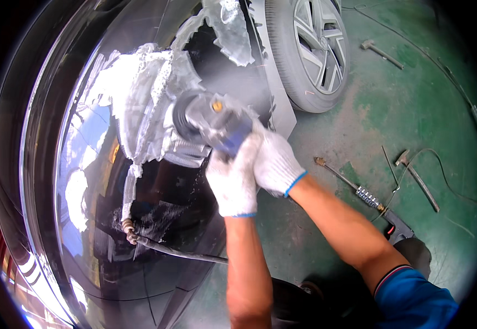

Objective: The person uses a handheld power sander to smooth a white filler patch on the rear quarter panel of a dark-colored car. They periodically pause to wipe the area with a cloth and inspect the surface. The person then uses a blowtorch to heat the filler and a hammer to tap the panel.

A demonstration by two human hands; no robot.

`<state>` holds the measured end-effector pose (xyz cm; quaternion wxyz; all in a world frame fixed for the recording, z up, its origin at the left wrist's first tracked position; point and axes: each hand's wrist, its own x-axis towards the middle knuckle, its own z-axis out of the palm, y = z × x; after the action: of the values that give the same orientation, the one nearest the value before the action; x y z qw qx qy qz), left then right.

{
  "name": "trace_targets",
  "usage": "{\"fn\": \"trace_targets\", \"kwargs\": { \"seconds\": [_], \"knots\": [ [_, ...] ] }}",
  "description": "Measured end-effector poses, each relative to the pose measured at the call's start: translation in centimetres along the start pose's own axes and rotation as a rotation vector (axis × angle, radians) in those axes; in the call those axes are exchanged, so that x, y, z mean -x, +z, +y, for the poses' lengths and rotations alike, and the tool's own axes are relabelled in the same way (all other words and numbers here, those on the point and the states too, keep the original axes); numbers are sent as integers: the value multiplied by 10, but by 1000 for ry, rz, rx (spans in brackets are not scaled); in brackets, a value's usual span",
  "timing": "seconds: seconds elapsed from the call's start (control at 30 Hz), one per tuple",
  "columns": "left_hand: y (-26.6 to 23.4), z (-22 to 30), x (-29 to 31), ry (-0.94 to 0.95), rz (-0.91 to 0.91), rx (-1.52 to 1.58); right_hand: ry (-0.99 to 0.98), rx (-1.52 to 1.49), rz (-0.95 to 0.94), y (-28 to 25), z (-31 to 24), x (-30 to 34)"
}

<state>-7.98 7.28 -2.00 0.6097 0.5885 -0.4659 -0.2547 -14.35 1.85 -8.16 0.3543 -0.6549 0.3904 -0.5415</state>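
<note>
My left hand (232, 183) and my right hand (276, 159), both in white knit gloves with blue cuffs, are wrapped round the body of an angle grinder (231, 129). The tool is blurred; it has a grey head with a yellow button and a round black disc (186, 116). Its disc is at the dark car panel (162, 183), beside a large sanded patch of bare metal (145, 98) with ragged paint edges. The exact contact of the disc is hidden. My fingers lie partly behind the tool.
A brass clamp (130, 232) with a cable (181, 253) sits on the panel's lower part. A car wheel (310, 55) stands at the top. On the green floor lie two hammers (384, 55) (420, 181), a gun-shaped pulling tool (370, 198) and a long cable (441, 66).
</note>
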Motion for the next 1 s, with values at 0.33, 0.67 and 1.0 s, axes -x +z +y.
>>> {"fn": "trace_targets", "kwargs": {
  "seconds": [0.33,0.67,1.0],
  "knots": [
    [9,5,-14,-44,-125,127,-94,-33,128,-10,-4,-13],
    [-7,-63,11,-108,-173,137,59,120,64,1,32,37],
    [6,-105,4,-238,-197,-40,273,115,66,8,71,51]
  ]
}}
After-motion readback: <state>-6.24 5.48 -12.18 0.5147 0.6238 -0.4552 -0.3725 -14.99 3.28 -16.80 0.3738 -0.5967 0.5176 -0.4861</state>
